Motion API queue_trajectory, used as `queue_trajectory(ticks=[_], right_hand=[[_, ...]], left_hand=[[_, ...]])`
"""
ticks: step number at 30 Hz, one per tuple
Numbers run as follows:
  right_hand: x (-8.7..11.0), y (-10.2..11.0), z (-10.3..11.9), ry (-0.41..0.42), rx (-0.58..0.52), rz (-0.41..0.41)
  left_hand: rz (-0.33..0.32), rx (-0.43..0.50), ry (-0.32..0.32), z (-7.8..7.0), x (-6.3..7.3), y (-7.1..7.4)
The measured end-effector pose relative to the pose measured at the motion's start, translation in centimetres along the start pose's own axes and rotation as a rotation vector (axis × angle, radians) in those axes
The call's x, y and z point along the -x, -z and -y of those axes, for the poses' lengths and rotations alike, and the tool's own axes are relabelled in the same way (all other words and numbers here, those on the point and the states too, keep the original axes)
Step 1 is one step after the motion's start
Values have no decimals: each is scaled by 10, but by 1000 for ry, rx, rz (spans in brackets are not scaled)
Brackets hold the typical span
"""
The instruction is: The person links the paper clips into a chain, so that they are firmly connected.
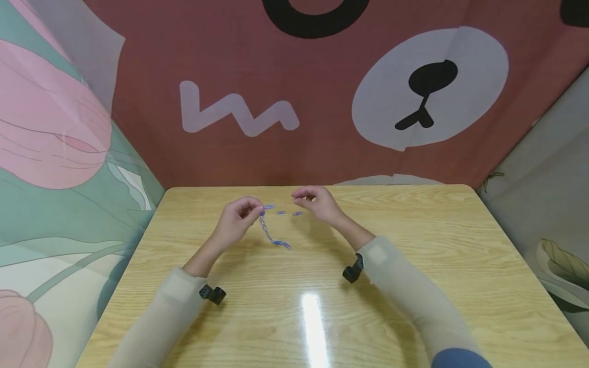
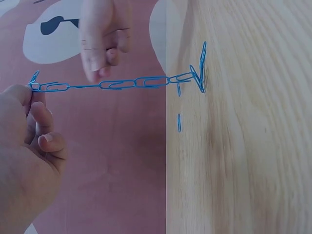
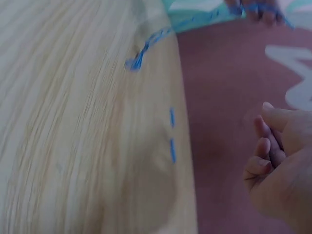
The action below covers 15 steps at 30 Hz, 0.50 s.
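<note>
My left hand [image 1: 236, 221] pinches the upper end of a chain of blue paper clips [image 1: 265, 229] between thumb and forefinger. One clip sticks out past the fingertips. The chain [image 2: 117, 84] hangs down link by link, and its lower end lies bunched on the table. My right hand [image 1: 320, 205] hovers to the right of the chain with its fingers loosely bent. In the right wrist view, a gap shows between thumb and forefinger of that hand [image 3: 285, 161], with nothing in it. Below and between the hands lie two loose blue paper clips [image 1: 281, 212] [image 1: 297, 213].
The light wood table [image 1: 294, 286] ends at the back against a red-brown cloth [image 1: 322, 153] with a bear's muzzle printed on it. A flowered cloth [image 1: 50, 153] hangs at the left. Each wrist wears a small black camera [image 1: 212, 294].
</note>
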State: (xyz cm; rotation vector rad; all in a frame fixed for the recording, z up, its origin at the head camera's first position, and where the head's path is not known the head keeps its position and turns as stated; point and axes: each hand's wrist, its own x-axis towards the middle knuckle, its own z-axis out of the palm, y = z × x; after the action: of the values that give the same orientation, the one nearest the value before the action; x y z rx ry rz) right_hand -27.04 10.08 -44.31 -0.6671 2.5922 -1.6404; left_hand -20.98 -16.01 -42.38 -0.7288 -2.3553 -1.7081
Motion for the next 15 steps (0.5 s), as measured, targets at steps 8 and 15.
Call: queue_trajectory(ticks=[8, 15], right_hand=[[-4, 7, -30, -87, 25, 15], [-8, 2, -48, -164, 90, 39]], left_hand=[[-7, 9, -50, 5, 2, 3], [-24, -18, -22, 7, 5, 6]])
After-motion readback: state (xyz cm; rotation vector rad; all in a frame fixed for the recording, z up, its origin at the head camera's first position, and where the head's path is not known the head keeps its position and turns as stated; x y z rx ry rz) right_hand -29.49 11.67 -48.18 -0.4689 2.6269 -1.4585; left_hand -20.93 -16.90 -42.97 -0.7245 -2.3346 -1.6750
